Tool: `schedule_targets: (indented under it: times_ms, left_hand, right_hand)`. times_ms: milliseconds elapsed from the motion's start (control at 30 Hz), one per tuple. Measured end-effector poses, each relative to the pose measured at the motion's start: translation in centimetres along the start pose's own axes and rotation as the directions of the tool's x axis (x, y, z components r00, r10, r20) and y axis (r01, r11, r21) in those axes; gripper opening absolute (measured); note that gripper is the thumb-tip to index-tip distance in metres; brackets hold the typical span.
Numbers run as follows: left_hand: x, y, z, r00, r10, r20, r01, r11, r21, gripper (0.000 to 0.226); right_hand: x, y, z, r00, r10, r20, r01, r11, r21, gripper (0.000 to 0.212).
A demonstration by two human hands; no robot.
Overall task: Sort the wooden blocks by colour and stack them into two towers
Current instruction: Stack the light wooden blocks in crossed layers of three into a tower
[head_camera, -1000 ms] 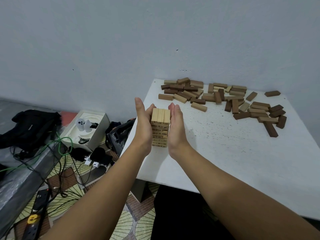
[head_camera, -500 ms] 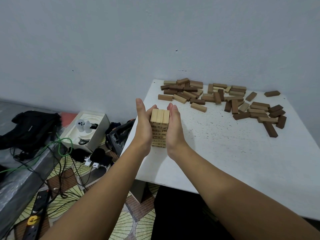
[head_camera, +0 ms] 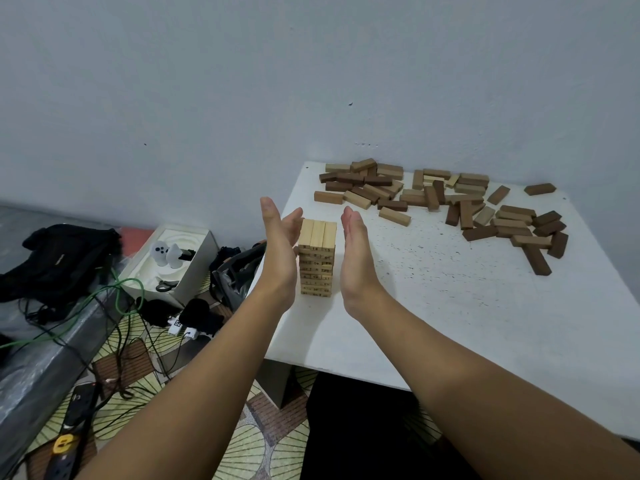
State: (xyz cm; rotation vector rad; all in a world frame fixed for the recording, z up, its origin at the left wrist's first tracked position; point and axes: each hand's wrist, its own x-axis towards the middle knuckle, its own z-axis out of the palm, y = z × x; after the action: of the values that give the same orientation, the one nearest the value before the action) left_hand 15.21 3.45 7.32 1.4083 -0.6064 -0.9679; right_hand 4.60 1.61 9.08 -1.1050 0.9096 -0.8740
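A tower of light wooden blocks (head_camera: pixel 317 258) stands near the left edge of the white table (head_camera: pixel 450 306), several layers high, with numbers on the block ends. My left hand (head_camera: pixel 280 251) is flat and upright just left of the tower, fingers straight, its palm close to the tower's side. My right hand (head_camera: pixel 356 258) is flat on the tower's right, a small gap away. A loose pile of light and dark brown blocks (head_camera: pixel 443 199) lies along the table's far edge by the wall.
The grey wall runs behind the table. On the floor to the left are a white box (head_camera: pixel 169 261) with small items, black bags (head_camera: pixel 59 261), cables, and a power strip (head_camera: pixel 69 438).
Both hands pressed against the tower's sides before; now they have drawn apart, the right one clear of the tower. The tower stands unchanged.
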Motion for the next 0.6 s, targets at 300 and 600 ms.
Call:
schedule_targets:
  times_ms: [300,600]
  left_hand:
    - [1.2,5.2,-1.6,0.920,0.339,-0.198,-0.285,0.924,0.255,0.032]
    - [0.4,7.9,7.4,0.886,0.452,0.106,-0.432,0.721,0.542,0.013]
  right_hand:
    - [2.4,0.3,-4.9,0.992,-0.045,-0.121,0.036,0.996,-0.081,0.047]
    - [3.4,-0.8,-14.4,0.960,-0.165,-0.226,0.065,0.917,-0.394,0.034]
